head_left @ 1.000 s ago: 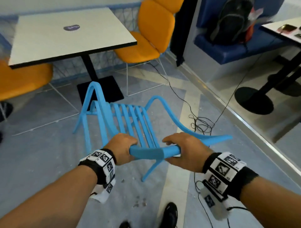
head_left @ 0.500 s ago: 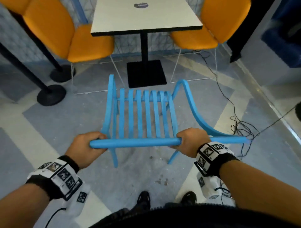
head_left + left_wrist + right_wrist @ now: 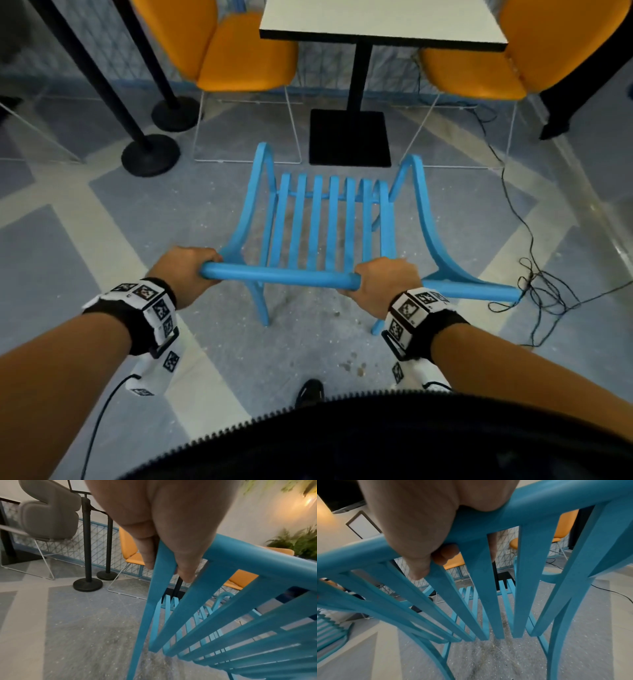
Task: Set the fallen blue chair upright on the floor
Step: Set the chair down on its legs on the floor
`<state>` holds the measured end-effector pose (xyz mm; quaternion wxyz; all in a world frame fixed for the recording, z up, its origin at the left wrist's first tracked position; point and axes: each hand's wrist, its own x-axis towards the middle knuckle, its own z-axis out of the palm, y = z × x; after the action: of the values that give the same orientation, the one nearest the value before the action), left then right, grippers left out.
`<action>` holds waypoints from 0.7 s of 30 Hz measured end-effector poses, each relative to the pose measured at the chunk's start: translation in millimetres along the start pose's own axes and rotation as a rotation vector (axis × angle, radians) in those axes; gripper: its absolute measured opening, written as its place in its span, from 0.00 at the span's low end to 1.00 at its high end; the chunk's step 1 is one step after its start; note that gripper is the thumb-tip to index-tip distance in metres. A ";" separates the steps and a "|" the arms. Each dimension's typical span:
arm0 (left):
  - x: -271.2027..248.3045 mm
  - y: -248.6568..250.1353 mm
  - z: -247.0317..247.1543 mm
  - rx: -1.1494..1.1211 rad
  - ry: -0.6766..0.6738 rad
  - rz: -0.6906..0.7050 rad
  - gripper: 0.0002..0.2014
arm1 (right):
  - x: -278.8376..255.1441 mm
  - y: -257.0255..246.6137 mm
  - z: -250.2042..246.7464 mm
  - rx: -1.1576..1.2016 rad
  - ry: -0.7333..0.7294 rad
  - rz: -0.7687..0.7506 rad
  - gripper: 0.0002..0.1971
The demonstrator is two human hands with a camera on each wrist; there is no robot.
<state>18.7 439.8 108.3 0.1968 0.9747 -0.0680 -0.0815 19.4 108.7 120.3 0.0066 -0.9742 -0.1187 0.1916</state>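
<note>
The blue chair (image 3: 329,236) stands on the grey floor (image 3: 68,257) in front of the person, between them and the white table (image 3: 380,24) with its black square base, and it looks upright or nearly so. To finish the step well, I think the person should lower it gently until all four legs rest flat, then let go only when it does not rock. The chair is a slatted one, all blue, with curved armrests and thin legs. The left hand (image 3: 186,274) has its fingers curled around the left end of the top rail (image 3: 281,274), and the right hand (image 3: 383,284) grips the same rail further right.
</note>
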 end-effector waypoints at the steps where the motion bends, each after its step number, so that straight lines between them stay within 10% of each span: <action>1: -1.0 -2.3 0.6 0.007 -0.011 -0.015 0.10 | 1.5 -2.8 0.7 -0.003 -0.008 -0.003 0.20; 11: 4.0 11.4 3.0 0.209 -0.128 -0.076 0.09 | -4.2 7.2 2.3 0.087 0.017 -0.070 0.16; 21: -1.1 40.3 8.7 0.363 -0.075 0.045 0.33 | -37.0 65.7 20.9 0.016 0.223 0.044 0.25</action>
<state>12.0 400.0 116.4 0.0168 0.9887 -0.1108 -0.0999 -6.6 35.6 110.8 0.0235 -0.9918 -0.0940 0.0830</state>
